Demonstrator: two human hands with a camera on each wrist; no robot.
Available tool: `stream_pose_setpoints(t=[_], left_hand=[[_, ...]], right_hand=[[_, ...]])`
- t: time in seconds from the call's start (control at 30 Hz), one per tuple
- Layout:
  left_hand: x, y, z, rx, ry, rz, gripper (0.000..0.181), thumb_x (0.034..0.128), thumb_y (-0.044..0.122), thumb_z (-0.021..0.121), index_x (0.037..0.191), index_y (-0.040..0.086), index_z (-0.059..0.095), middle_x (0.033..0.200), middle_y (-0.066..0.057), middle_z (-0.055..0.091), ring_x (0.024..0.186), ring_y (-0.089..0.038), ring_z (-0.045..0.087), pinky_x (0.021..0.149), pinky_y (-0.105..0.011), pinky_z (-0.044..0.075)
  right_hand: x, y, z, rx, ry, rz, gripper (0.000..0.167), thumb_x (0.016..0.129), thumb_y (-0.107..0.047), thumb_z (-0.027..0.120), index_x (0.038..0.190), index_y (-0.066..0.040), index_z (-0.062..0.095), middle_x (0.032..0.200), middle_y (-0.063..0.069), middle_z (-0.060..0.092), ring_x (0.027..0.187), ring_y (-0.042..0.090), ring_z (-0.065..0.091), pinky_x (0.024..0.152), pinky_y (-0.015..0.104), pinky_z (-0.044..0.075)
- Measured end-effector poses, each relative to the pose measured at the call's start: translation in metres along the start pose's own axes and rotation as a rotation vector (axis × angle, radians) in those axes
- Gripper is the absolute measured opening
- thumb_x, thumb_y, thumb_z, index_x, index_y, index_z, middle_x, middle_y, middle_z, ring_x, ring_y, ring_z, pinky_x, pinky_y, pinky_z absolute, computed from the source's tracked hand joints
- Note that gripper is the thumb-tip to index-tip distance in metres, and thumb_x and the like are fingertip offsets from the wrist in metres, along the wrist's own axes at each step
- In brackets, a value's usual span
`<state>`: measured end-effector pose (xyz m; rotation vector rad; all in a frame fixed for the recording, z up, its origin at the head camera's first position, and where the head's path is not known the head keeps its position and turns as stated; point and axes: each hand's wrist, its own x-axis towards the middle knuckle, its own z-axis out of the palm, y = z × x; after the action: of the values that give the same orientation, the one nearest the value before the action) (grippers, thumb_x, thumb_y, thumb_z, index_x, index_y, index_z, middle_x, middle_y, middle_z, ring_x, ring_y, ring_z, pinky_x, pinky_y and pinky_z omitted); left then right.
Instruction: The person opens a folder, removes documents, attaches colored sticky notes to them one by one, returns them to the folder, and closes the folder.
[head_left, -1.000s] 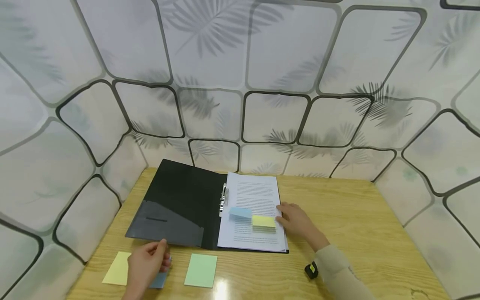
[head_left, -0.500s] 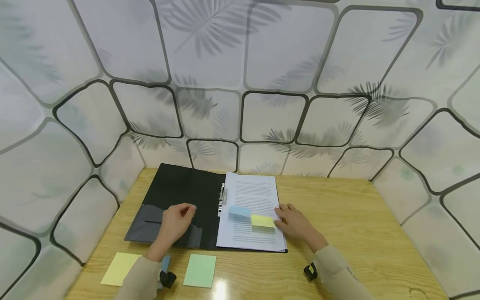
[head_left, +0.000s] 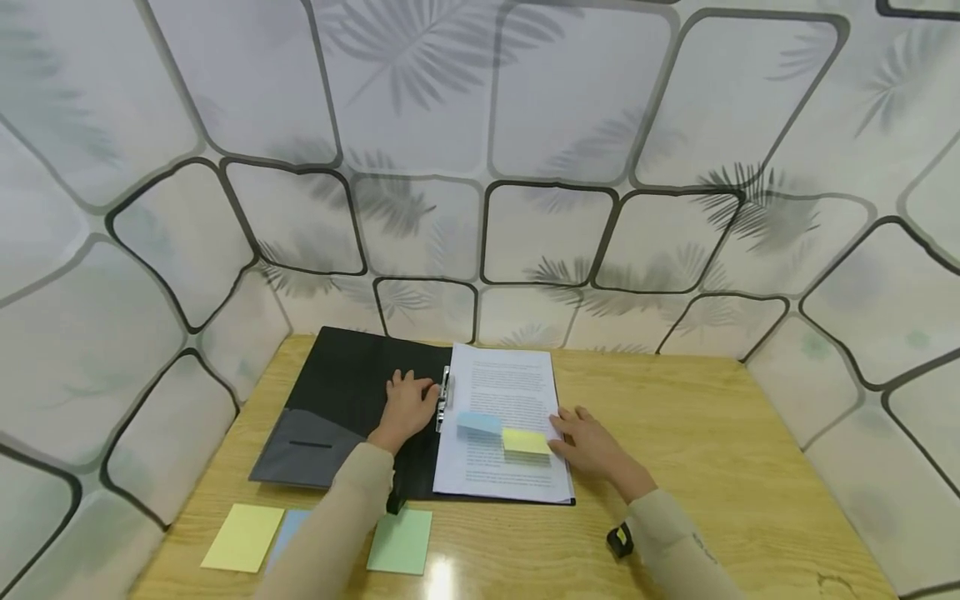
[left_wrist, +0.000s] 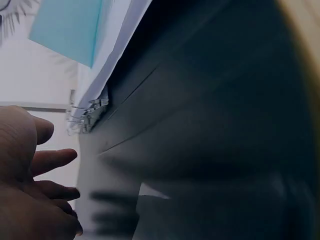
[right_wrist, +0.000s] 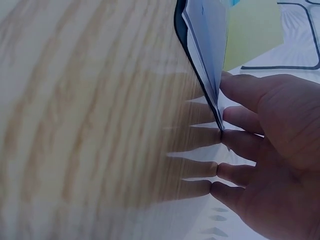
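Note:
A black ring binder [head_left: 352, 367] lies open on the wooden table, with a stack of printed sheets [head_left: 510, 387] on its right half. On the top sheet are a blue sticky note [head_left: 480, 422] and a yellow sticky note [head_left: 526, 442]. My left hand [head_left: 407, 406] is over the binder's inner cover, its fingers loosely extended beside the metal ring clip [left_wrist: 90, 114] and holding nothing. At the right edge of the sheets is my right hand [head_left: 592, 446]. In the right wrist view its thumb touches the paper edge, while fingertips [right_wrist: 216, 169] rest on the table by the cover.
Along the near side lie a yellow note pad [head_left: 242, 538], a blue pad [head_left: 283, 533] partly under the left sleeve, and a green pad [head_left: 400, 543]. Patterned fabric walls [head_left: 551, 233] enclose the table [head_left: 675, 417] at the back and sides.
My left hand has moved from the blue pad at the front, up and rightward to the ring clip, and its fingers have loosened. The right hand stays at the paper edge.

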<state>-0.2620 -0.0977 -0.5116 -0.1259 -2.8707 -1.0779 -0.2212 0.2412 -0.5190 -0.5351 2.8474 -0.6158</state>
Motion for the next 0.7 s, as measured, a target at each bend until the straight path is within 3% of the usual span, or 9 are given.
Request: stream_pose_setpoints(t=[0.17,0.27,0.47,0.7], left_hand=[[0.0052,0.0004,0.0072,0.001,-0.048,-0.058,0.048,0.1100,0.029,0.051,0.144,-0.004,0.061,0.163,-0.044,0.026,0.155,-0.066,0.008,0.126,-0.076,0.005],[0.0056,0.0001,0.0081,-0.047,-0.074,-0.093,0.048,0.1104,0.030,0.050,0.146,0.000,0.060,0.166,-0.042,0.020,0.155,-0.066,0.003,0.126,-0.075,0.001],[0.0056,0.0003,0.0063,-0.112,-0.105,-0.118,0.045,0.1106,0.029,0.049,0.145,0.003,0.061,0.167,-0.041,0.018,0.156,-0.065,0.001,0.126,-0.075,-0.001],[0.0102,0.0080,0.0070,-0.087,-0.131,-0.165,0.052,0.1117,0.034,0.046,0.156,0.008,0.052,0.170,-0.037,0.015,0.157,-0.062,-0.002,0.124,-0.076,-0.005]], right_hand=[[0.0000,-0.0011,-0.0006,0.019,-0.016,0.027,0.055,0.107,-0.028,0.061,0.152,0.003,0.052,0.162,0.031,0.040,0.153,0.060,0.026,0.122,0.071,0.028],[-0.0001,-0.0019,-0.0009,0.023,-0.022,0.035,0.056,0.108,-0.028,0.060,0.153,0.003,0.051,0.163,0.030,0.040,0.154,0.060,0.025,0.123,0.070,0.027],[-0.0017,-0.0026,-0.0014,0.019,-0.023,0.036,0.056,0.107,-0.026,0.061,0.152,0.004,0.051,0.162,0.030,0.041,0.153,0.060,0.027,0.123,0.070,0.029],[-0.0025,-0.0010,-0.0008,0.021,-0.017,0.041,0.055,0.107,-0.026,0.061,0.152,0.004,0.051,0.163,0.029,0.041,0.153,0.059,0.026,0.123,0.070,0.029]])
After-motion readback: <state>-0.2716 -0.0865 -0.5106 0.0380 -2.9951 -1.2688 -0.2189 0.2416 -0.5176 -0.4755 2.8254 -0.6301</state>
